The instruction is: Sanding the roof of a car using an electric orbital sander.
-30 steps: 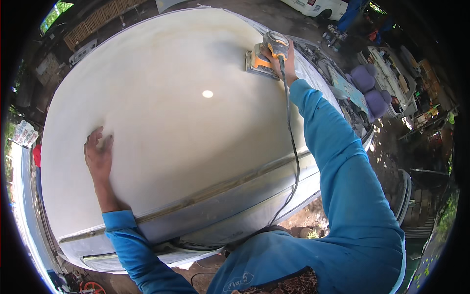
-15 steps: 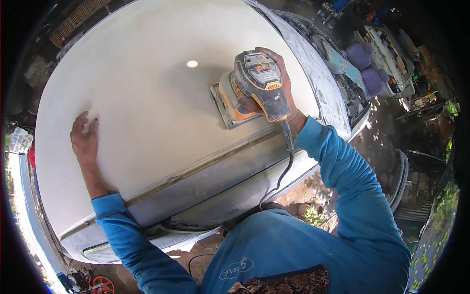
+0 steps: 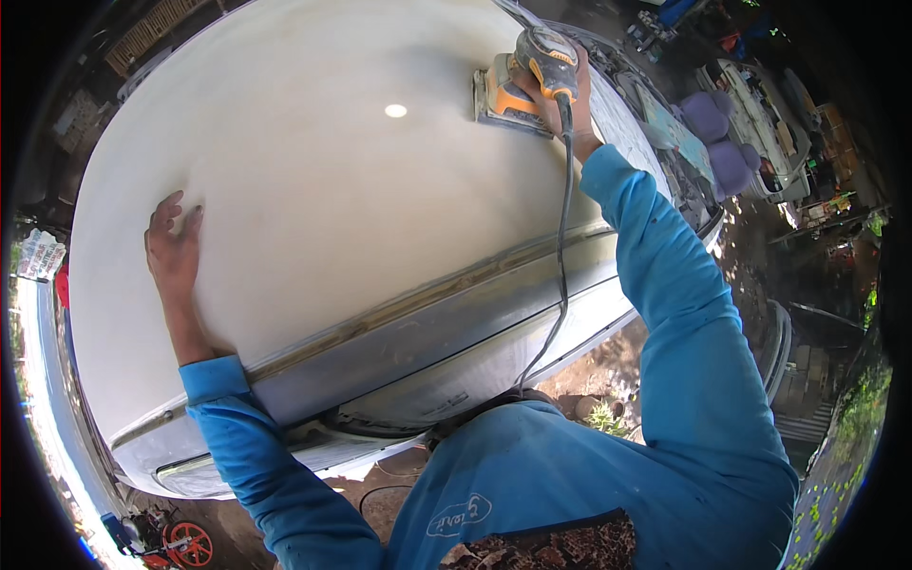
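Before me spreads a pale, primer-coloured car roof. My right hand is closed around an orange and black electric sander, whose flat square pad rests on the roof toward its far right edge. From the sander a dark power cord runs down across the roof side to my waist. Over on the left, my left hand lies on the roof surface, fingers slightly curled and apart, with nothing in it. Both arms reach out in blue sleeves.
Along the roof's near edge runs a groove above the door frames. At the right lie the car's exposed front parts, purple rounded seats and another car body part. A machine with a red wheel stands at lower left.
The sander has slid away from me and to the right across the roof, my right arm stretching further. Its cord has straightened. My left hand has stayed nearly in place.
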A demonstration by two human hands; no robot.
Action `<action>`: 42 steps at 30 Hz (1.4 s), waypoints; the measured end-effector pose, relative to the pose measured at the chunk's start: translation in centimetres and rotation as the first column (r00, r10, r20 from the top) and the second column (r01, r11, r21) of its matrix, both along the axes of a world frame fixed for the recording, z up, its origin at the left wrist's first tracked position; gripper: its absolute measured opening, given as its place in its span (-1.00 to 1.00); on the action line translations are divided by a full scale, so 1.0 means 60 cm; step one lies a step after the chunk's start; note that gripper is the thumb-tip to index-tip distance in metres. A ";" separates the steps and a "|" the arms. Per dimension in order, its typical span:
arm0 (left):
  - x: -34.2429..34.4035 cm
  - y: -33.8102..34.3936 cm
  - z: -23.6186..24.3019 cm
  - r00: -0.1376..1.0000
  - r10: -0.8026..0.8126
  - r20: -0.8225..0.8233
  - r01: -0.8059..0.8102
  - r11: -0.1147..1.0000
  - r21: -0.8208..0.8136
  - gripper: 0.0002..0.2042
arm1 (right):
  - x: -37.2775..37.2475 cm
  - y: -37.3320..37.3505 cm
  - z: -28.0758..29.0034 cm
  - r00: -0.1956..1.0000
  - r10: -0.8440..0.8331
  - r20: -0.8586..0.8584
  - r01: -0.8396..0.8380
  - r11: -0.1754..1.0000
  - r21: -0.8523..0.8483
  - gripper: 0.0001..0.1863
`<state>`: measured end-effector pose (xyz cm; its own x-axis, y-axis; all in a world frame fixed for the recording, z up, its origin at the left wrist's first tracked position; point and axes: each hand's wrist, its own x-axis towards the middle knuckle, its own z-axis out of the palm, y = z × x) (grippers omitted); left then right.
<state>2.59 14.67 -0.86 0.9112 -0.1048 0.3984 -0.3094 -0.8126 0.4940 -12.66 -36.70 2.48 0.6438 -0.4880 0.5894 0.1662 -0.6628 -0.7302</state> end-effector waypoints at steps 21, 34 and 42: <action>0.008 0.011 -0.012 0.999 -0.016 0.028 0.017 1.000 -0.009 -0.57 | -0.031 0.152 0.002 0.969 0.245 0.042 -0.246 0.969 0.009 -0.02; -0.265 -0.268 0.186 0.772 -0.529 0.353 0.600 0.789 -0.131 -0.35 | -0.065 0.307 -0.015 0.925 0.374 0.075 -0.377 0.925 0.043 0.01; -0.309 -0.307 0.203 0.930 -0.357 0.093 0.307 0.888 0.342 -0.27 | -0.117 0.321 -0.003 0.823 0.568 0.033 -0.552 0.811 -0.195 -0.38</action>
